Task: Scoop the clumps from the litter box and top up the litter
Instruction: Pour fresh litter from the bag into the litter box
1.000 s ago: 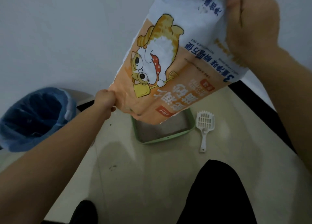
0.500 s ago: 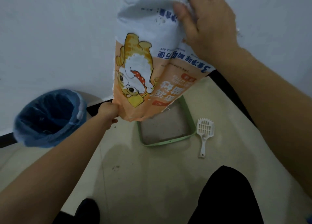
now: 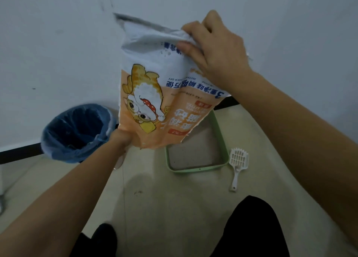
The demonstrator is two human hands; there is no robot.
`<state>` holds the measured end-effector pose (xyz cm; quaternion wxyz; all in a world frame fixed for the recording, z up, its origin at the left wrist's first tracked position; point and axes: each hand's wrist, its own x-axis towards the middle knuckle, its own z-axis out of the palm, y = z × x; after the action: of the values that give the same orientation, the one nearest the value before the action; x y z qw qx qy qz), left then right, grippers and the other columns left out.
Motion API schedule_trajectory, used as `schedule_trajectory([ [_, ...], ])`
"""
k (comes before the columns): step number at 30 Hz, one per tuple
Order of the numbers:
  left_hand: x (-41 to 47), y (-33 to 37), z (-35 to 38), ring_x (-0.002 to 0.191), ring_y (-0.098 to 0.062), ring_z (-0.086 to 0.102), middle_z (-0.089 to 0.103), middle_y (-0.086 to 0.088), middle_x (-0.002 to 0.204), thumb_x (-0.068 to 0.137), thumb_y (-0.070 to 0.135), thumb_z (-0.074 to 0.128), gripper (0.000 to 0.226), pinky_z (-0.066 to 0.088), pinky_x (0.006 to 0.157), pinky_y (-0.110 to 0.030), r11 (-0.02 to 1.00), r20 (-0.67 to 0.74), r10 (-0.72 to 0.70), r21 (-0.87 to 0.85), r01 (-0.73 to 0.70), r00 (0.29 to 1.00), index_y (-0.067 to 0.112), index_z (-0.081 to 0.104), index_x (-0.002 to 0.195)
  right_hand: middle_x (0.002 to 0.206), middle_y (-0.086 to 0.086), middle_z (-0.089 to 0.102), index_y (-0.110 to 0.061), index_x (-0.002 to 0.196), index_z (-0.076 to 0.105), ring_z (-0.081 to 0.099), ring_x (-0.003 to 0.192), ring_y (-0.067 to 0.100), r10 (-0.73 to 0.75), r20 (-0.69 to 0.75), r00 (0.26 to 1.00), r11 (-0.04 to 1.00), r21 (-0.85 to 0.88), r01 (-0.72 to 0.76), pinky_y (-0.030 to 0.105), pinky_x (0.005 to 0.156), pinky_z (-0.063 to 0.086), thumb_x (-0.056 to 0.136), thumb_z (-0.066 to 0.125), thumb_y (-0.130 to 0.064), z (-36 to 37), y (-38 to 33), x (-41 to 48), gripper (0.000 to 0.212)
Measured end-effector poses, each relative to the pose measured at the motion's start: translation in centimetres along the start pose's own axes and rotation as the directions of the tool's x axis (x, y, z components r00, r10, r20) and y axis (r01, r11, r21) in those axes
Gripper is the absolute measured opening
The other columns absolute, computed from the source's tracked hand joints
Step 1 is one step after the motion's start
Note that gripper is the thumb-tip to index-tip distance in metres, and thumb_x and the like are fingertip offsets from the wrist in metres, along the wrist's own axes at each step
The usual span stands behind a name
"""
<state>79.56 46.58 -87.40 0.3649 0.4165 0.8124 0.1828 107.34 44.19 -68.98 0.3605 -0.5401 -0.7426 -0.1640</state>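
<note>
Both hands grip upturned litter bag [image 3: 155,105]: right hand [image 3: 217,55] pinches raised bottom, left hand [image 3: 122,140] holds mouth corner, low, just above litter box [image 3: 195,171] w/ long axis steep.

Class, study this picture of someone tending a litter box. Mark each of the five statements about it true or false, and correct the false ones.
1. The print on the litter bag is upside down. True.
2. The white scoop lies inside the green litter box. False: it lies on the floor to the box's right.
3. The bin has a blue liner. True.
4. The right hand holds the scoop. False: it grips the bag's upper end.
5. The left hand grips the bag's lower corner. True.
</note>
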Motion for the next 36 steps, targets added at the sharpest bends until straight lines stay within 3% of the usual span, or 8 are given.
schedule_trajectory([
  [4,-1.4,2.4,-2.1,0.144,-0.037,0.014,0.013,-0.017,0.157,0.088,0.033,0.063,0.087,0.019,0.116,-0.053,0.961,-0.146,0.277,0.038,-0.275,0.950,0.011,0.009,0.153,0.110,0.010,0.050,-0.018,0.126,0.057,0.043,0.080,0.011,0.019,0.060,0.998,0.998,0.062,-0.022,0.030,0.065,0.039,0.099,0.039,-0.055,0.6,-0.3,0.2,0.050],
  [7,-3.8,5.7,-4.7,0.147,-0.026,0.009,0.005,-0.005,0.160,0.066,0.042,0.086,0.128,0.017,0.119,-0.049,0.756,-0.151,0.624,-0.134,-0.641,0.767,0.026,-0.006,0.153,0.109,0.009,0.051,-0.018,0.125,0.058,0.044,0.078,0.012,-0.014,0.091,0.996,0.998,0.063,0.008,0.032,0.063,0.042,0.100,0.038,-0.055,1.2,-0.9,0.3,0.049],
  [9,-5.7,7.9,-6.1,0.144,-0.016,0.025,0.020,-0.002,0.157,0.062,0.050,0.087,0.125,0.033,0.113,-0.041,0.598,-0.163,0.752,-0.239,-0.765,0.639,0.029,0.002,0.151,0.109,0.008,0.050,-0.019,0.124,0.057,0.044,0.078,0.011,-0.033,0.132,0.991,0.998,0.057,0.025,0.033,0.064,0.044,0.099,0.037,-0.055,1.5,-1.5,0.4,0.048],
  [12,-7.5,9.7,-7.2,0.112,-0.002,0.059,0.057,0.005,0.127,0.080,0.029,0.078,0.074,0.054,0.090,-0.026,0.462,-0.221,0.814,-0.314,-0.829,0.537,0.014,0.036,0.139,0.107,0.002,0.048,-0.022,0.123,0.058,0.046,0.079,0.009,-0.036,0.153,0.988,0.995,0.096,0.021,0.030,0.067,0.042,0.097,0.039,-0.060,1.1,-2.4,0.7,0.050],
  [17,-6.6,9.2,-7.0,0.101,-0.014,0.067,0.065,-0.004,0.115,0.092,0.019,0.064,0.040,0.058,0.086,-0.041,0.482,-0.241,0.741,-0.461,-0.745,0.627,0.012,0.045,0.127,0.123,0.002,0.055,-0.028,0.132,0.056,0.050,0.112,0.016,0.370,0.164,0.914,0.909,0.140,-0.393,0.040,0.098,0.043,0.091,0.023,-0.074,1.5,2.1,-1.6,0.070],
  [21,-5.8,8.2,-6.4,0.105,-0.016,0.066,0.063,-0.004,0.119,0.092,0.022,0.064,0.043,0.057,0.087,-0.043,0.522,-0.184,0.717,-0.498,-0.693,0.672,0.016,0.044,0.129,0.134,-0.002,0.054,-0.025,0.132,0.052,0.052,0.119,0.015,0.626,0.512,0.588,0.448,0.381,-0.809,0.043,0.106,0.043,0.098,0.026,-0.065,2.4,3.3,-4.4,0.058],
  [30,-6.3,9.4,-6.9,0.099,-0.006,0.060,0.065,0.004,0.109,0.100,0.033,0.034,0.035,0.049,0.087,-0.028,0.594,-0.071,0.616,-0.612,-0.522,0.784,0.014,0.062,0.113,0.099,-0.001,0.058,-0.019,0.113,0.057,0.055,0.091,0.018,0.590,0.225,0.776,0.687,0.365,-0.628,0.030,0.072,0.044,0.103,0.042,-0.034,2.4,2.4,-4.0,0.023],
  [36,-5.9,9.8,-6.4,0.066,-0.012,0.047,0.051,-0.011,0.075,0.102,0.039,0.041,0.053,0.039,0.063,-0.028,0.572,-0.202,0.678,-0.459,-0.680,0.706,-0.008,0.052,0.080,0.088,-0.005,0.058,-0.013,0.110,0.058,0.053,0.080,0.010,0.629,0.047,0.776,0.721,0.338,-0.605,0.009,0.057,0.035,0.102,0.045,-0.035,1.2,2.9,-4.6,0.027],
])
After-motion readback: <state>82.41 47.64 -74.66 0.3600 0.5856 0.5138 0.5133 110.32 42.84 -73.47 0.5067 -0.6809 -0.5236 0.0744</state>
